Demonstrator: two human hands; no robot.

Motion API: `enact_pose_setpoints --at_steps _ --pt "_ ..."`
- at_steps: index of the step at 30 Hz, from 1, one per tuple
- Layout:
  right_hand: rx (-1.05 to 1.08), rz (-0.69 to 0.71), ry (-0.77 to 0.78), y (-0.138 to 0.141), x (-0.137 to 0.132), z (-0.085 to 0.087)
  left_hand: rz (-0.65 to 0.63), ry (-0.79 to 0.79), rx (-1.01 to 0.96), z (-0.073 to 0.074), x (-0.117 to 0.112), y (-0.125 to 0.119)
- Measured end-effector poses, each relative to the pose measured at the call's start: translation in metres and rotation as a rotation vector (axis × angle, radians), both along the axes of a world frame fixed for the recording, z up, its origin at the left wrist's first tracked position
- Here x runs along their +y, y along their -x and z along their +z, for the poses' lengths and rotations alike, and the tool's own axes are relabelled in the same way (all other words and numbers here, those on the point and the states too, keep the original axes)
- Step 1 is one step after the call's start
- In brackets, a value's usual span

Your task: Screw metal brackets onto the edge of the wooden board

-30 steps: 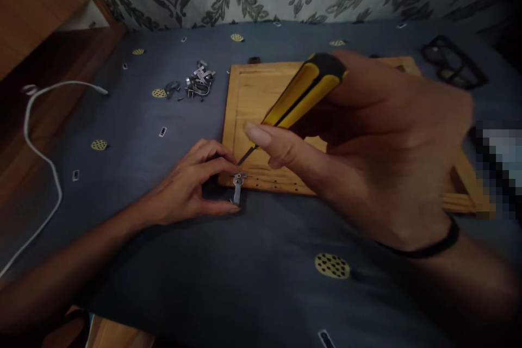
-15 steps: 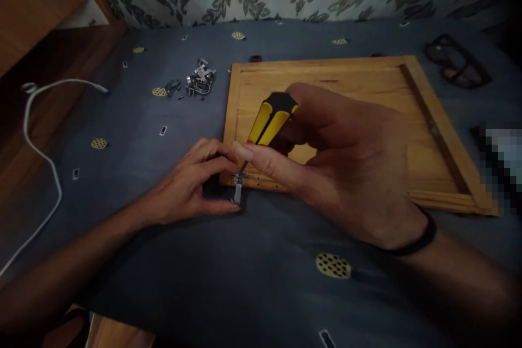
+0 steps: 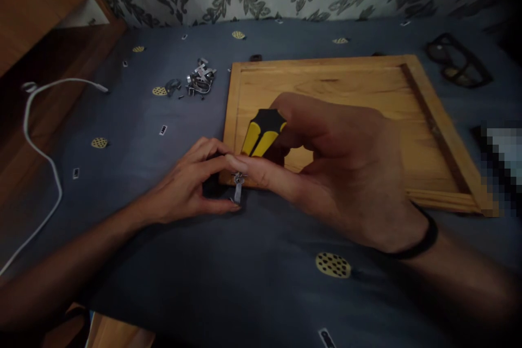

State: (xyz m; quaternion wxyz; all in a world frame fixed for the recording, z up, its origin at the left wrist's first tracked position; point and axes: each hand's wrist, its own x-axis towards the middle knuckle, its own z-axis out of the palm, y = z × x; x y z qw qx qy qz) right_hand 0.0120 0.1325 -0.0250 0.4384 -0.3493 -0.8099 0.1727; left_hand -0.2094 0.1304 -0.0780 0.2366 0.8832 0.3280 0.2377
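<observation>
My right hand [image 3: 338, 168] is closed round a screwdriver [image 3: 261, 133] with a yellow and black handle. The tool leans, and its tip is hidden behind my right thumb, close above a small silvery metal fitting [image 3: 238, 187]. That fitting sits at the near left corner of a framed wooden panel [image 3: 326, 81], with its lower end hanging past the edge. My left hand [image 3: 191, 185] pinches the fitting, thumb at the lower end and forefinger by the upper end. The fingertips of both hands nearly meet there.
A heap of metal fittings [image 3: 201, 79] lies behind my left hand. Dark-framed glasses [image 3: 459, 60] rest at the back right, above a pixelated object [image 3: 503, 157]. A white cable [image 3: 53, 166] runs along the left. Patterned blue cloth [image 3: 244, 272] covers the surface.
My right hand and the screwdriver have shifted down and slightly left. The shaft, visible before, is now behind my thumb. My left hand and the panel have stayed put.
</observation>
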Motion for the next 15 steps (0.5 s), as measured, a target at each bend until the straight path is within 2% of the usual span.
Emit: enact_pose_setpoints --at_steps 5,9,13,15 --pt "0.034 0.033 0.026 0.000 0.001 -0.003 0.009 0.003 0.009 0.000 0.000 0.000" --pt "0.129 0.124 0.264 -0.003 0.003 0.001 0.009 -0.013 0.002 0.001 0.001 0.000" --pt "0.128 0.362 0.531 -0.008 0.009 0.012 0.010 -0.001 -0.003 0.000 0.001 0.001" --pt "0.126 0.438 0.585 -0.011 0.011 0.017 0.002 -0.011 -0.013 -0.002 0.001 0.001"
